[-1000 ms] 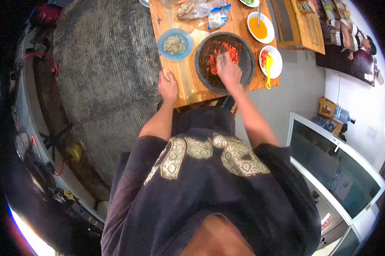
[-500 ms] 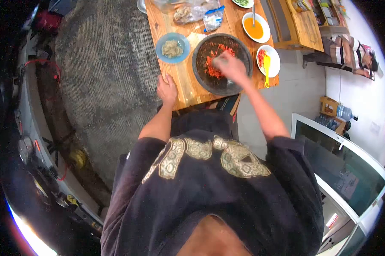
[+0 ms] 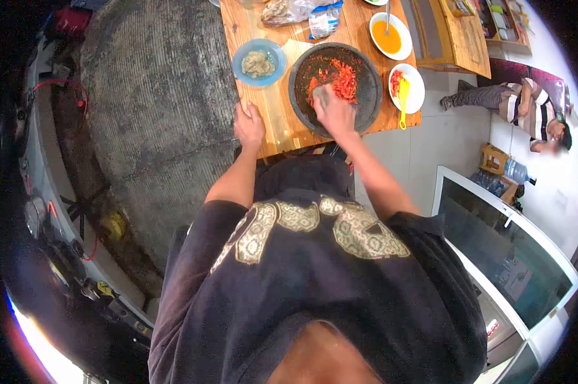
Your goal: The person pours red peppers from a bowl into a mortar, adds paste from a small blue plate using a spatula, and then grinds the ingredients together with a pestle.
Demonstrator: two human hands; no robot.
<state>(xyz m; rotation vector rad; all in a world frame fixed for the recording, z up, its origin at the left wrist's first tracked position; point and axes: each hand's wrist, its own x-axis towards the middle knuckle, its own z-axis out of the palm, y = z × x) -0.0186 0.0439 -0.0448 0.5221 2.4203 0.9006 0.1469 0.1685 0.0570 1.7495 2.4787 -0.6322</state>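
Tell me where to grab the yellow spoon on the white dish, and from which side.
Grip the yellow spoon by its handle end, which pokes past the near rim of the white dish. Come from the near edge of the table: the stone mortar crowds its left, and its wide end lies inside the dish.

Dark short-sleeved shirt (image 3: 314, 281), pale patterned print

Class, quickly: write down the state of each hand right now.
Left hand: open, resting on the wooden table's edge, holding nothing.
Right hand: closed on a grey stone pestle inside the round dark stone mortar.
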